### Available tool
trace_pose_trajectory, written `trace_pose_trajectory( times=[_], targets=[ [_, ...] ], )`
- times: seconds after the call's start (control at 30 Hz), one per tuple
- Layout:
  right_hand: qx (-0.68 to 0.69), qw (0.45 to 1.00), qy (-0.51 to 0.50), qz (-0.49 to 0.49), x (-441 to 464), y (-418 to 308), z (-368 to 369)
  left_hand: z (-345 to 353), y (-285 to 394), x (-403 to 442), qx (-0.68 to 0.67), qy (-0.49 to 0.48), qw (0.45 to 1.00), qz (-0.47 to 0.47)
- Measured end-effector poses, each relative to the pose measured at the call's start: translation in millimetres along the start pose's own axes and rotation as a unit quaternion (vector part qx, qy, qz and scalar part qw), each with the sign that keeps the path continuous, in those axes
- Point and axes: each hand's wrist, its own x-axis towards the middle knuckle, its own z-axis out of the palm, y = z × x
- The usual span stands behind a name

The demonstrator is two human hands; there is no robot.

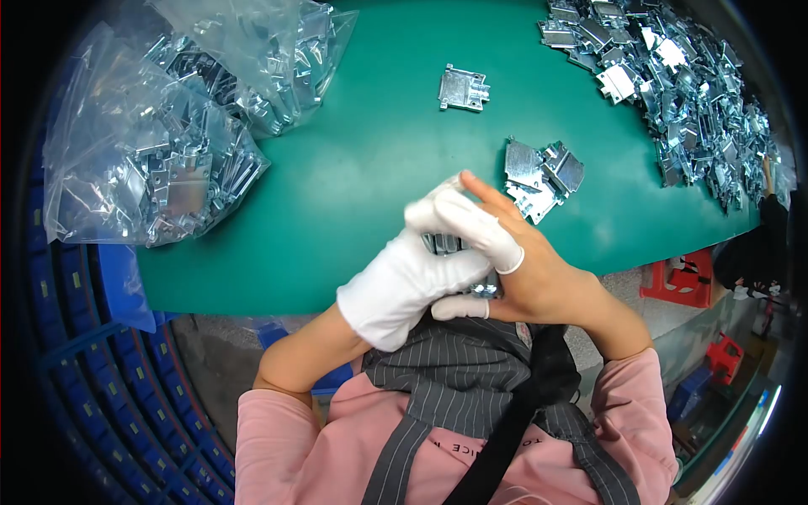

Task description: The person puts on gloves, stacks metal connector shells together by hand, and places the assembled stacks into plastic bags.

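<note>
Metal parts [485, 289] are held between my two hands, close to my body at the table's front edge. My left hand [412, 273], in a white glove, is closed round them from the left. From the right, my right hand [513, 261] grips them too; its finger covers are white and one fingertip is bare. Fingers hide most of the held parts. Just beyond my right hand, a few silvery metal plates [539, 178] lie overlapping on the green table [379, 109]. A single metal plate [463, 88] lies flat farther back.
Clear plastic bags [168, 160] full of metal parts stand at the left. A large heap of metal parts [699, 101] covers the right side. Blue bins [109, 396] line the lower left. A red stool [680, 278] is on the floor at right, near another person [762, 244].
</note>
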Motion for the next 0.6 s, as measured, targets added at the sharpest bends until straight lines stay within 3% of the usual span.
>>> trace_pose_trajectory(
  times=[0.03,0.07,0.13,0.2,0.23,0.27,0.3,0.33,0.4,0.43,0.53,0.6],
  targets=[
    [-0.019,0.998,0.013,-0.058,-0.1,1.2,-1.2,5.3,2.1,-0.6,-0.038,0.03,0.999,-0.025],
    [0.038,0.998,0.039,-0.036,-0.6,-1.4,-6.4,9.9,8.7,-3.9,-0.008,0.046,0.998,-0.037],
    [0.138,0.986,0.089,0.006,-1.5,-8.0,-21.6,11.1,-5.5,-8.3,0.164,0.011,0.96,0.225],
    [0.312,0.938,0.126,0.084,-3.3,-5.8,-21.1,11.4,-12.6,-2.1,0.275,0.037,0.857,0.435],
    [0.401,0.899,0.131,0.115,-6.2,-2.5,-17.4,2.3,2.5,1.2,0.374,-0.017,0.805,0.461],
    [0.538,0.82,0.079,0.18,-10.0,0.0,-18.0,-4.8,16.4,3.9,0.468,-0.071,0.739,0.479],
    [0.56,0.803,0.028,0.204,-12.1,-0.2,-20.8,2.1,12.5,1.2,0.436,-0.034,0.764,0.474],
    [0.577,0.784,-0.023,0.23,-14.2,-0.5,-23.5,7.9,16.0,-0.9,0.49,-0.036,0.735,0.467],
    [0.4,0.885,-0.121,0.205,-14.3,-7.4,-31.0,18.3,25.6,-5.9,0.592,-0.036,0.671,0.445],
    [0.38,0.889,-0.082,0.241,-12.7,-14.3,-24.8,9.7,24.3,-2.9,0.655,-0.05,0.588,0.471],
    [0.279,0.94,-0.002,0.196,-10.6,-26.4,-24.6,0.8,10.1,-0.8,0.381,-0.075,0.771,0.505],
    [0.206,0.974,0.09,0.043,-10.4,-9.7,-10.1,0.9,-2.9,-3.1,0.204,-0.034,0.895,0.396]
  ],
)
